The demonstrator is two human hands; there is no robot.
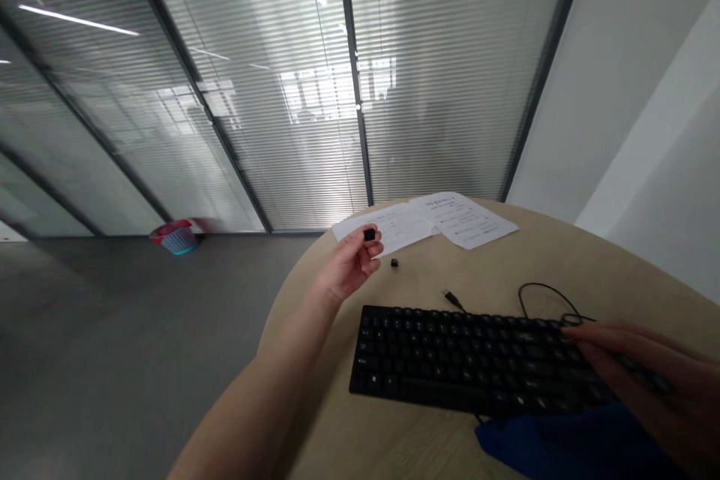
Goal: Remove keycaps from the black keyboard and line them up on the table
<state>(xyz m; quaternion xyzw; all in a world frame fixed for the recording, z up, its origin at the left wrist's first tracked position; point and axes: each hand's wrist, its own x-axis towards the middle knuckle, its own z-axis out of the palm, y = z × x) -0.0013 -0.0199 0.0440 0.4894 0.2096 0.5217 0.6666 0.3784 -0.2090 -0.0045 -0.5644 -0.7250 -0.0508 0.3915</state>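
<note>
A small black keycap [369, 235] is pinched between the thumb and fingers of my left hand [352, 262], raised over the far left part of the table. Another black keycap [394, 262] lies on the tabletop just right of that hand. The black keyboard [433, 352] lies in front of me, most of its keys in place. Over its right end is my right hand [658, 375], thumb and fingers drawn together at the tips. A dark object shows beneath these fingers, too blurred to name. Blue cloth [562, 442] lies at the keyboard's near right edge.
Printed paper sheets [466, 221] lie at the far edge of the round wooden table [331, 420]. A USB plug [451, 298] and a looped black cable [548, 286] are behind the keyboard. A red and blue basket [178, 238] stands on the floor by the glass partition.
</note>
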